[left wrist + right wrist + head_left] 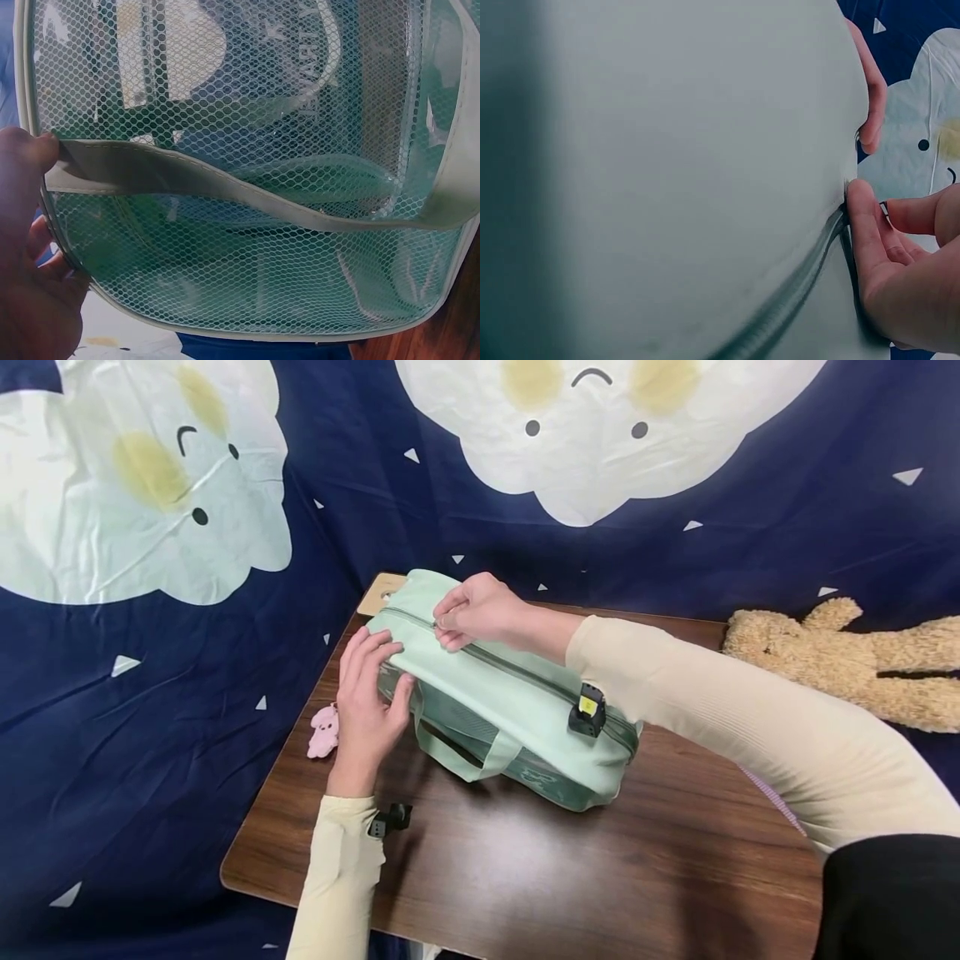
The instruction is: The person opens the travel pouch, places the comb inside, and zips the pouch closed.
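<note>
A mint-green bag with a mesh-and-clear front stands on the table, its long zipper running along the top. My right hand pinches the zipper pull near the bag's left end; in the right wrist view a bit of the pull shows between thumb and finger. With my left hand I grip the bag's left top edge, fingers over the top and thumb on the front side. The bag's strap handle hangs across the mesh front in the left wrist view. Contents show dimly through the mesh.
A pink plush charm lies left of the bag on the brown wooden table. Behind the bag's left end is a light wooden piece. A tan plush toy lies at the right. Dark blue cloud-print curtains hang behind.
</note>
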Available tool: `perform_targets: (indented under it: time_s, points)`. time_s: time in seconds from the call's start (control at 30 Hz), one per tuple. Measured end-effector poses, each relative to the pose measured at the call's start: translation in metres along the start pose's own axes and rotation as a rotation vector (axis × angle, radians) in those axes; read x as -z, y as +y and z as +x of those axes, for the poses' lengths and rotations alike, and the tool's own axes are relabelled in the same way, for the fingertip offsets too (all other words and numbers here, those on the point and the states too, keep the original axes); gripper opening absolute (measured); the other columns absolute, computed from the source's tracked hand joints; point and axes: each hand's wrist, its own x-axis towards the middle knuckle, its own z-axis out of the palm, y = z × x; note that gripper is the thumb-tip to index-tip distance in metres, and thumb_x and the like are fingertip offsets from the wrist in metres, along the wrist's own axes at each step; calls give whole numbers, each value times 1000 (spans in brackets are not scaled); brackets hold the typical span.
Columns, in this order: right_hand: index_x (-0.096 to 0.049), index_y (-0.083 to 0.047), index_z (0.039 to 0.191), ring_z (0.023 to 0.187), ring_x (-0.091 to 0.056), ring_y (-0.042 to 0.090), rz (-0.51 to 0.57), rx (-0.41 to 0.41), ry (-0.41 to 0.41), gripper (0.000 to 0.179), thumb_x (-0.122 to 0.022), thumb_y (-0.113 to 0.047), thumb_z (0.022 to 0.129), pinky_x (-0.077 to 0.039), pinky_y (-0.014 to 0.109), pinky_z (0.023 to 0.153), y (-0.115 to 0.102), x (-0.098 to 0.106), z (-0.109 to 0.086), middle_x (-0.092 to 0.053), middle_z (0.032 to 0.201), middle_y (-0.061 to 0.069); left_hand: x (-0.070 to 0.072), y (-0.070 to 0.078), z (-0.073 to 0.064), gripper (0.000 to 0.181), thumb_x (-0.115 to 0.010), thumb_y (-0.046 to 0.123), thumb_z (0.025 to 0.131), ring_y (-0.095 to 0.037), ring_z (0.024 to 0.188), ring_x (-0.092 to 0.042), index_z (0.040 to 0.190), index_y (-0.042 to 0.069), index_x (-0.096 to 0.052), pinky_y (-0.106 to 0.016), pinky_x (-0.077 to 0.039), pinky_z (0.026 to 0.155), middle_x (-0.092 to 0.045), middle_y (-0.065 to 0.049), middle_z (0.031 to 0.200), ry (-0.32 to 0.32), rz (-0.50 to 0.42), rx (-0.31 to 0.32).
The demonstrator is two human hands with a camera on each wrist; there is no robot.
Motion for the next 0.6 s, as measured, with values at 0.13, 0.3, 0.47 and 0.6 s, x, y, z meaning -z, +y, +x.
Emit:
perform_targets:
  time_s: [0.13, 0.3, 0.47, 0.6]
  points:
    - [-63, 11, 122, 76, -69, 16, 6, 5, -6, 23, -56, 1, 102, -62, 30, 79, 2, 1, 0, -72, 98, 19, 0, 0, 1, 31, -71, 5, 89, -45, 142, -44, 117, -5, -67, -52, -31, 122, -63, -24, 132, 7, -5, 5]
    - [-62, 11, 124, 75, -69, 16, 19, 10, -9, 24, -55, 2, 102, -62, 30, 79, 5, 5, -6, -71, 97, 19, -1, 0, 2, 30, -72, 6, 89, -46, 141, -45, 117, -5, -67, -52, -31, 122, -64, -25, 131, 18, -15, 10]
    - [-61, 10, 126, 75, -70, 17, 28, 8, -10, 26, -54, 3, 102, -63, 30, 79, 7, 10, -12, -72, 99, 21, -2, 0, 1, 30, -72, 4, 88, -43, 143, -44, 117, -5, -67, -51, -32, 122, -64, -24, 132, 14, -8, 23]
    - [-62, 9, 125, 77, -71, 18, 43, 20, -7, 27, -52, 2, 102, -63, 31, 81, 10, 17, -21, -72, 102, 22, 0, 0, 1, 31, -73, 3, 88, -43, 143, -44, 117, -5, -67, -51, -32, 122, -63, -24, 133, 11, -4, 30]
